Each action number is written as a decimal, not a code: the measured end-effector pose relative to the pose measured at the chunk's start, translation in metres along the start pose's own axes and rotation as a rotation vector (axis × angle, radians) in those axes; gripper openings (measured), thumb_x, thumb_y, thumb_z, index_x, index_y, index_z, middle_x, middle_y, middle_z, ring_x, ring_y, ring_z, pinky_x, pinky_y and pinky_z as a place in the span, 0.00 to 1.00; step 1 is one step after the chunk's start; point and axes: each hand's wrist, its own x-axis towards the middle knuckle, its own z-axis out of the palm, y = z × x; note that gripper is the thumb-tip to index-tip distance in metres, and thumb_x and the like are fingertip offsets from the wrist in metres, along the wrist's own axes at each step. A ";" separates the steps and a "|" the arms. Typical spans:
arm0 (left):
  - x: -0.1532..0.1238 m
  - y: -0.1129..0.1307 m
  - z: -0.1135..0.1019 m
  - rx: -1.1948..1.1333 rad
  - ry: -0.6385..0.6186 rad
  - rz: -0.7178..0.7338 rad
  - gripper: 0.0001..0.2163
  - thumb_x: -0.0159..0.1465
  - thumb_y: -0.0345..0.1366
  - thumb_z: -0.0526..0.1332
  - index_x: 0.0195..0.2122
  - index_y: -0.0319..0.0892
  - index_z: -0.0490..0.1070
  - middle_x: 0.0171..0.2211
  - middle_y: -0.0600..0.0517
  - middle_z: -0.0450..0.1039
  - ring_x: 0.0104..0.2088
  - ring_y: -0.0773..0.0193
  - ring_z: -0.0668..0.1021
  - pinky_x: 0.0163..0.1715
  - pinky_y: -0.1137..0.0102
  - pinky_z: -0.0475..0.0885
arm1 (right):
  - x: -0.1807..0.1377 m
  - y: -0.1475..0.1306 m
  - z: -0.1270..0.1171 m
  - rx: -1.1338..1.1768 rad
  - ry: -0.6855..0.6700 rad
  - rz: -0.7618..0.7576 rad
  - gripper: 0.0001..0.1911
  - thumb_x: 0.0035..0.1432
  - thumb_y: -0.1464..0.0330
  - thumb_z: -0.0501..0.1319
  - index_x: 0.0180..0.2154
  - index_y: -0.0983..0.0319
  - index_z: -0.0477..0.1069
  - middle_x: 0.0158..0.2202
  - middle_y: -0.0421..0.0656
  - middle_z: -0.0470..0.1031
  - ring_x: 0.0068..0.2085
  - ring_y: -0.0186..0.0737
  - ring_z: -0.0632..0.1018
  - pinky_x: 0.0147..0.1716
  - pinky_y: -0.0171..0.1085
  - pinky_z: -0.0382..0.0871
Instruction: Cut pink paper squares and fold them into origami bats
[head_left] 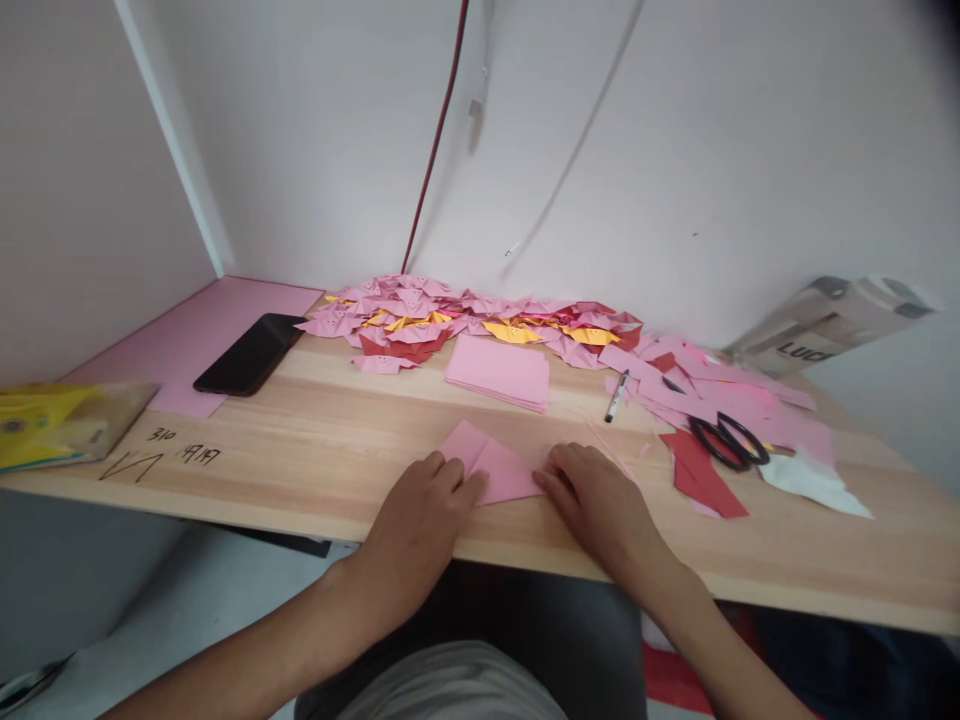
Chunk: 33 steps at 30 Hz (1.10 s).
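A partly folded sheet of pink paper point(510, 472) lies on the wooden table near its front edge, with a crease line showing on it. On its left side rests my left hand point(431, 515), fingers curled and pressed down onto the paper, thumb along the fold. My right hand point(596, 500) pinches the paper's right corner between thumb and bent fingers. Just behind the sheet sits a stack of square pink papers point(499, 372). Farther back, along the wall, a heap of folded paper pieces point(412, 300) in pink, red and yellow spreads out, several with small drawn faces.
Black-handled scissors point(727, 442), red paper scraps point(701, 475) and pink offcuts point(739, 385) lie at the right, with a marker pen point(617, 397) nearby. On the left are a phone point(251, 355), a large pink sheet point(202, 320) and a yellow packet point(67, 425). A labelled bag point(817, 335) leans behind.
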 end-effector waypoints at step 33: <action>-0.006 0.003 0.008 0.214 0.119 0.035 0.19 0.61 0.22 0.54 0.52 0.38 0.68 0.37 0.46 0.70 0.37 0.56 0.70 0.35 0.60 0.73 | -0.053 -0.059 0.028 0.027 0.017 -0.219 0.33 0.64 0.58 0.51 0.65 0.67 0.50 0.67 0.47 0.49 0.66 0.47 0.53 0.63 0.52 0.51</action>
